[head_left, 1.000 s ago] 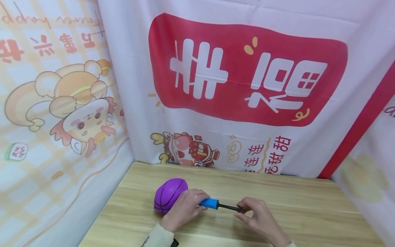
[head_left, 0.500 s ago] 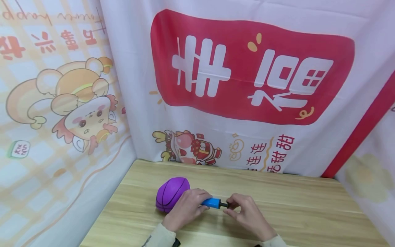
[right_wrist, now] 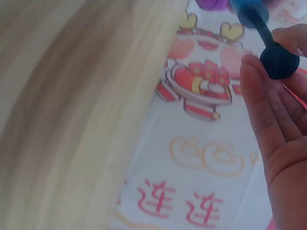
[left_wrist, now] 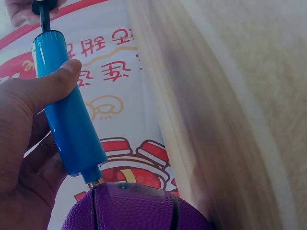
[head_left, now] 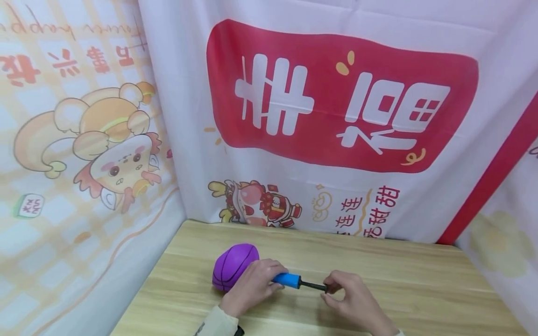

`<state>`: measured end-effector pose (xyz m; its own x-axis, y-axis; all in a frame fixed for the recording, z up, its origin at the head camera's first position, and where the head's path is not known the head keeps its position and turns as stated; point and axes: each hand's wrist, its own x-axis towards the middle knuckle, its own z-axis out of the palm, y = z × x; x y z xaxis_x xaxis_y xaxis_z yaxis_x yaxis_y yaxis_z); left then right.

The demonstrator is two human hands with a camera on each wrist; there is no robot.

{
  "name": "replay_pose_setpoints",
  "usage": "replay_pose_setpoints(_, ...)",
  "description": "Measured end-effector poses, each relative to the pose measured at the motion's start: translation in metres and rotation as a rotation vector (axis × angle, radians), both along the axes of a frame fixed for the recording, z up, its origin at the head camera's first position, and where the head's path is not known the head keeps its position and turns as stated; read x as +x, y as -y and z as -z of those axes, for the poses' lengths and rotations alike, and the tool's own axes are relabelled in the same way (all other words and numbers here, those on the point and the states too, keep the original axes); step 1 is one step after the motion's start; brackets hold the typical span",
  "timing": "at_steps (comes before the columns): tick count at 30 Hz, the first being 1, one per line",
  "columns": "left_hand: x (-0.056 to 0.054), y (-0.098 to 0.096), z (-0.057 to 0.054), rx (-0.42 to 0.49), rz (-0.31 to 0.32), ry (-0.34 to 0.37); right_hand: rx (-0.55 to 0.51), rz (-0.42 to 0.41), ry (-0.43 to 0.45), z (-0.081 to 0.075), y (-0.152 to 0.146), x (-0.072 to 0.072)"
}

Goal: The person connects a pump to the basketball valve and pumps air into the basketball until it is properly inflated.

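A purple ball (head_left: 235, 266) with black seam lines lies on the table, dented out of round. My left hand (head_left: 256, 282) grips the blue barrel of a hand pump (head_left: 287, 280). In the left wrist view the pump (left_wrist: 72, 115) meets the ball (left_wrist: 139, 208) through a short metal needle at its tip. My right hand (head_left: 353, 298) pinches the black knob at the end of the pump's rod, which is drawn well out of the barrel. The right wrist view has that round knob (right_wrist: 279, 61) between thumb and fingers.
The wood-grain table (head_left: 403, 270) bears the ball. A white printed cloth (head_left: 315, 196) with red lettering hangs along its back edge. Another patterned cloth (head_left: 84, 186) hangs at the left side.
Half a second ago the right hand had pushed the rod mostly into the barrel; now it is drawn out to the right again. The left hand and ball have stayed nearly in place.
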<state>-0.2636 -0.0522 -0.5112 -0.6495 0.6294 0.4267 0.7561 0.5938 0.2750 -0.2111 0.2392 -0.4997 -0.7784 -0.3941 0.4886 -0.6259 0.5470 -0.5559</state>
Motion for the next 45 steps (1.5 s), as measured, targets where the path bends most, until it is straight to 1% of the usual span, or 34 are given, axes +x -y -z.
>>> replay_pose_setpoints(4, -0.001, 0.001, 0.001, 0.010, -0.006, -0.012, -0.029, -0.015, -0.100, 0.000, -0.018, 0.003)
replay_pose_setpoints(8, -0.002, 0.002, 0.001, 0.020, -0.017, -0.022, -0.054, -0.009, -0.135, 0.001, -0.033, 0.007)
replay_pose_setpoints(14, -0.001, -0.001, 0.002, 0.015, -0.017, 0.005, -0.060, 0.000, -0.067, 0.002, -0.040, 0.011)
replay_pose_setpoints(18, 0.002, -0.004, 0.003, 0.023, -0.017, 0.015, -0.051, 0.028, 0.029, 0.001, -0.033, 0.011)
replay_pose_setpoints(21, 0.003, -0.006, 0.005, 0.026, -0.015, 0.013, -0.051, 0.030, 0.072, 0.001, -0.024, 0.007)
replay_pose_setpoints(25, 0.003, -0.007, 0.006, 0.017, -0.016, 0.008, -0.062, 0.009, 0.076, 0.003, -0.010, 0.002)
replay_pose_setpoints(29, 0.003, -0.008, 0.006, 0.007, -0.019, -0.017, -0.061, 0.020, 0.094, 0.004, 0.006, -0.004)
replay_pose_setpoints(34, 0.004, -0.008, 0.006, 0.029, -0.021, -0.053, -0.047, 0.016, 0.088, 0.004, 0.025, -0.013)
replay_pose_setpoints(37, 0.004, -0.007, 0.006, 0.043, -0.029, -0.071, -0.048, 0.017, 0.096, 0.004, 0.031, -0.016)
replay_pose_setpoints(41, 0.004, -0.006, 0.005, 0.049, -0.032, -0.058, -0.038, 0.021, 0.094, 0.003, 0.032, -0.017)
replay_pose_setpoints(45, 0.003, -0.004, 0.004, 0.041, -0.011, -0.021, -0.007, 0.007, 0.081, 0.002, 0.028, -0.016)
